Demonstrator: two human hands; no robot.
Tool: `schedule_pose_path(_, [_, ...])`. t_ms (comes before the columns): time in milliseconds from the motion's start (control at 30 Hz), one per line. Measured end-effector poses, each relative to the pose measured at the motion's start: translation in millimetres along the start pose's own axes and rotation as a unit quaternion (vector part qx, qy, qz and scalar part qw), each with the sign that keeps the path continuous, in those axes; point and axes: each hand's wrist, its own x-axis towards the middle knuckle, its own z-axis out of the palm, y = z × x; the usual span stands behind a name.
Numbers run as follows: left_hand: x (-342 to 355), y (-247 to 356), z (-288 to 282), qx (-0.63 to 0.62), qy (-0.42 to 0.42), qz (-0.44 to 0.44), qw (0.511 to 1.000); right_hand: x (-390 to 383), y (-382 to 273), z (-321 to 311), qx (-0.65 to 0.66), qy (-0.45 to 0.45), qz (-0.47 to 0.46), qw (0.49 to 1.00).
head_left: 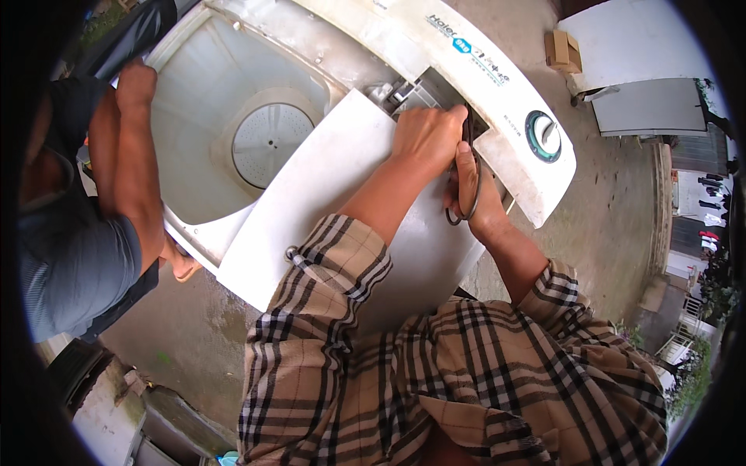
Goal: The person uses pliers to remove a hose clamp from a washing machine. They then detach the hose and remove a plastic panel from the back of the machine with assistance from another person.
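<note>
While your left hand (427, 136) curls at panel opening (443, 89), hold too hidden to tell, your right hand (483, 206) grips looped dark cable (478, 182), toward one o'clock over washing machine (311, 190). Step looks like cable handling; next move likely calls for controlled slack.

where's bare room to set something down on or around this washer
The white panel between the open tub and the left forearm has a bare stretch, though it may slope. Concrete floor also shows bare right of the control panel. It is crowded at the cavity, where the left hand, right hand and dark cable meet.
</note>
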Motion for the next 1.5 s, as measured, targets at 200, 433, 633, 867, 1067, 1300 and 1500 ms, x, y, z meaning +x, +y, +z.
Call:
schedule_pose_path(200, [1.6, 5.2, -3.4, -0.014, 0.004, -0.039, 0.999, -10.8, -14.9, -4.2, 0.124, -0.022, 0.051, 0.991])
schedule_pose_path(433, [3.3, 4.8, -5.9, 0.002, -0.020, -0.043, 0.999, -8.9, -9.9, -3.5, 0.113, -0.027, 0.046, 0.992])
schedule_pose_path(633, [3.6, 6.6, -6.1, 0.005, -0.022, -0.040, 0.999, -9.4, -12.8, -2.4, 0.104, -0.008, 0.048, 0.993])
schedule_pose_path(867, [2.6, 2.4, 0.2, 0.017, -0.010, -0.047, 0.999, -7.0, -8.1, 1.1, 0.103, -0.016, 0.038, 0.994])
schedule_pose_path(1067, [2.2, 6.1, -4.7, 0.008, -0.029, -0.065, 0.997, -8.9, -20.9, -7.3, 0.153, -0.030, 0.077, 0.985])
schedule_pose_path(1300, [4.1, 6.3, -4.0, 0.021, -0.025, -0.075, 0.997, -7.6, -12.9, -3.6, 0.084, -0.008, 0.044, 0.995])
schedule_pose_path(1500, [1.2, 4.7, -4.2, 0.007, -0.013, -0.059, 0.998, -9.1, -19.8, -5.6, 0.134, -0.027, 0.077, 0.988])
